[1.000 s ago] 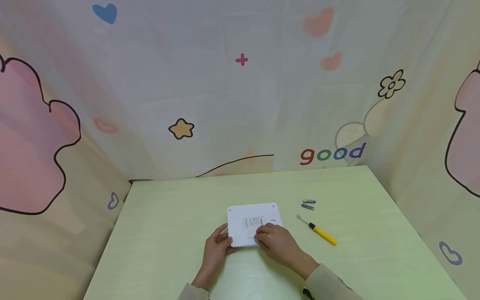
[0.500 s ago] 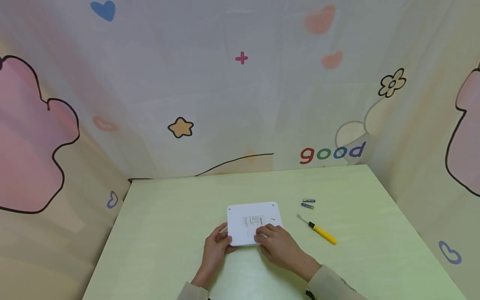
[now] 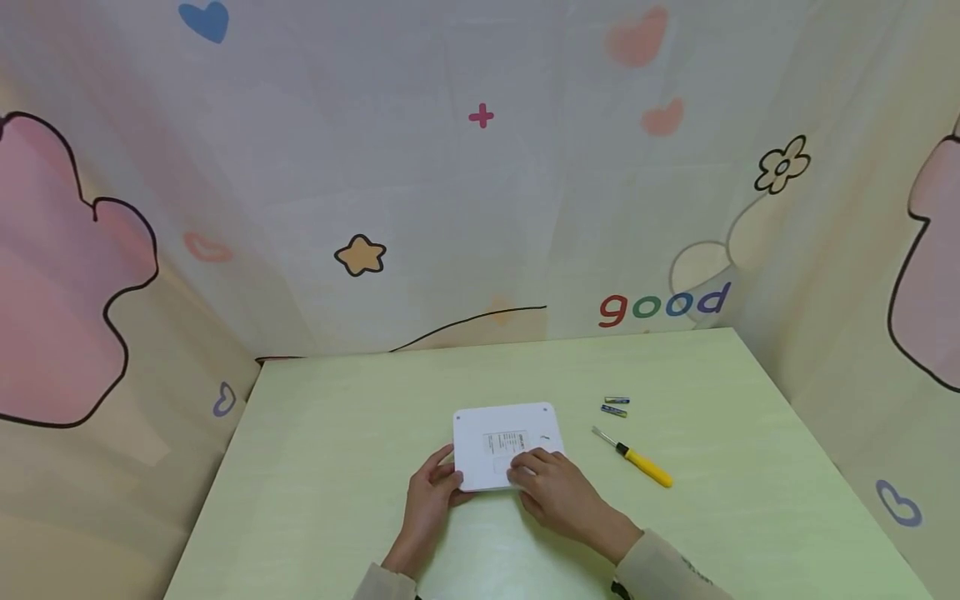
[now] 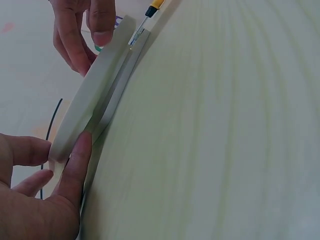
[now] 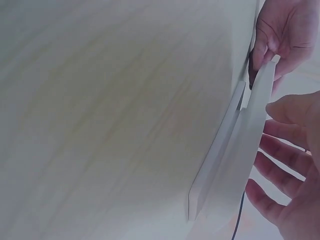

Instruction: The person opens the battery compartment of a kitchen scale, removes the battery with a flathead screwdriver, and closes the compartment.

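A flat white device [image 3: 480,425] with rounded corners lies with its label side up, a printed label [image 3: 506,442] in the middle and a small rectangular cover [image 3: 500,466] just below that. My left hand [image 3: 429,500] grips its near left corner, thumb at the edge and fingers around it. Bent fingers of my right hand [image 3: 558,496] rest on the face beside the small cover, hiding part of it. From the side in the left wrist view, the device [image 4: 87,95] shows two layers with a gap. In the right wrist view, my right hand [image 5: 295,155] touches the face with spread fingertips.
Two small batteries [image 3: 615,411] lie behind and to the right of the device. Nearer is a screwdriver [image 3: 647,468] with a yellow handle. Beneath everything is a pale green table [image 3: 322,467], with a printed curtain [image 3: 450,192] behind and at both sides.
The outline of the small cover looks fainter than a second ago. Both hands stay almost in place, and the whole view has shifted slightly.
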Available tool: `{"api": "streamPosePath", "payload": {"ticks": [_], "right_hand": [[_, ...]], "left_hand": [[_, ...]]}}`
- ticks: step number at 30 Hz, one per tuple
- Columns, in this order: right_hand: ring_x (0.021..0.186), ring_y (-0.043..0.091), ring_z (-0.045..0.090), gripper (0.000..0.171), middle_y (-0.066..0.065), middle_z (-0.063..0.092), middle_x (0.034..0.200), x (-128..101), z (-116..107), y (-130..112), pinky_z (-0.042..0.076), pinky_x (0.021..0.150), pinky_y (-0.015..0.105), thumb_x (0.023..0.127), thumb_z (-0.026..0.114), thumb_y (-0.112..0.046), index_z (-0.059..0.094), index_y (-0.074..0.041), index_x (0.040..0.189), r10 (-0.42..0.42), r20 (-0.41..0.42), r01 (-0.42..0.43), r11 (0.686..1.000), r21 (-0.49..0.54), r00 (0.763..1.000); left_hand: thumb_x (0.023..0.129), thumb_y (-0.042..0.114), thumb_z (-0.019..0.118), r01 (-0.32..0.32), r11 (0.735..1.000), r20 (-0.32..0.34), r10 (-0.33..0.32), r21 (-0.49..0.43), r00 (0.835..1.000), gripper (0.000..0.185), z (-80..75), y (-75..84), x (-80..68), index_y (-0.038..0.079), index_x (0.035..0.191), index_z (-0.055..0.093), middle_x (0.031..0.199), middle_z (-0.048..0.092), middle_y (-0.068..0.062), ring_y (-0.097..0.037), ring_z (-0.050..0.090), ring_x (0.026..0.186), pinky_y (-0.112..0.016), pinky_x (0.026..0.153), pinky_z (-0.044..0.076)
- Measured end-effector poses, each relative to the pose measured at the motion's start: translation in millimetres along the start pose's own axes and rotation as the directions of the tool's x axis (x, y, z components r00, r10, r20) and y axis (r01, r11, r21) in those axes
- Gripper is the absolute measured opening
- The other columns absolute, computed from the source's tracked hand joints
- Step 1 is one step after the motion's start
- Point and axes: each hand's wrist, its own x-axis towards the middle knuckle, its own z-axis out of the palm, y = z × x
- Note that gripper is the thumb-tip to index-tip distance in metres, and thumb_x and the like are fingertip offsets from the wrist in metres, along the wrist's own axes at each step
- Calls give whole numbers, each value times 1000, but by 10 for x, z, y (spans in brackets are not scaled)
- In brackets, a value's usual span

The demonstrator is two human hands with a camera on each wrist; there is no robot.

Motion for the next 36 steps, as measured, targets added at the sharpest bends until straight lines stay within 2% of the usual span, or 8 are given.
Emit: {"api": "streamPosePath", "payload": {"ticks": [7, 13, 18, 23, 30, 33, 36], "right_hand": [[107, 17, 60, 21, -3, 67, 113, -8, -15, -2, 53, 86, 36, 84, 73, -20, 71, -18, 105, 52, 43, -53, 998, 44, 998], [110, 19, 60, 23, -2, 68, 114, 3, -106, 12, 53, 91, 38, 87, 72, -23, 72, -17, 109, 142, 84, -147, 987, 60, 986], [109, 19, 62, 25, -2, 68, 115, 25, -153, 78, 55, 88, 39, 87, 72, -25, 73, -16, 110, 237, 73, -240, 970, 32, 969], [105, 20, 62, 30, 1, 68, 115, 17, -201, 157, 56, 88, 39, 87, 72, -28, 72, -15, 114, 352, 70, -354, 935, 21, 933], [104, 27, 63, 40, 8, 66, 121, -48, -252, 227, 58, 85, 43, 87, 73, -27, 67, -10, 122, 502, 117, -508, 861, 26, 857], [102, 27, 64, 45, 10, 65, 122, -72, -261, 244, 58, 83, 43, 86, 73, -30, 65, -8, 125, 544, 149, -554, 832, 37, 826], [101, 28, 66, 51, 11, 65, 122, -97, -270, 250, 58, 82, 44, 84, 75, -34, 64, -6, 126, 562, 188, -580, 813, 53, 806]], "left_hand": [[94, -4, 52, 5, 1000, -3, -5, 4, 1000, 53, 1, -9, -7, 2, 146, 42, 123, 59, -27, -21, 69, 92, -37, 79, 62], [95, -3, 52, 5, 1000, -5, -5, -8, 1000, 50, 1, -2, -17, -3, 144, 42, 126, 58, -29, -21, 69, 91, -38, 80, 62], [94, -3, 52, 7, 1000, -22, -6, 27, 1000, 48, 3, -5, -2, -5, 141, 45, 124, 59, -29, -21, 69, 89, -36, 77, 62], [94, -2, 53, -19, 995, -52, 24, 100, 998, 46, -11, 36, 12, -6, 139, 47, 121, 60, -27, -18, 67, 90, -32, 74, 62], [96, 5, 54, -15, 987, -64, 25, 160, 998, 44, -67, 141, 82, -1, 140, 50, 119, 63, -20, -17, 66, 96, -27, 76, 60], [96, 7, 55, -19, 979, -63, 32, 201, 997, 44, -90, 174, 137, 2, 140, 51, 119, 63, -18, -17, 65, 95, -26, 75, 60], [96, 7, 56, -26, 974, -61, 40, 223, 997, 45, -103, 199, 195, 2, 140, 51, 118, 64, -18, -17, 65, 92, -28, 74, 60]]}}
